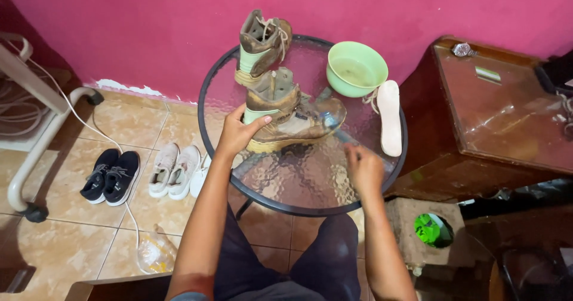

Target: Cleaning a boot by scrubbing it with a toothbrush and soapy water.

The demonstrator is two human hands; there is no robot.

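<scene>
A deep pink wall backs a round glass counter (280, 187) with a dark rim, standing on tan floor tiles. I take the muddy boot (295, 114) lying on its side in the middle of that counter as my landmark. My left hand (237, 132) is on the boot's heel end, its grip wrapped around the pale green collar with the thumb lying across the ankle. My right hand (364, 168) hovers just in front of the boot's toe, its grip pressed together on a thin brush handle (341, 135); the brush end meets the boot's toe, though blur keeps me from seeing the bristles. Behind the boot, nearer the wall, a second boot (261, 44) stands upright on the counter, laces loose. Behind and to the right of the boot sits a light green bowl (357, 68). Right of the boot's toe lies a white insole (390, 117), near the rim. On the floor left of the boot are a pair of white sneakers (174, 171) and, farther left, a pair of black sneakers (111, 176). Far right of the boot stands a dark wooden cabinet (495, 116) with a wristwatch (461, 50) on top.
</scene>
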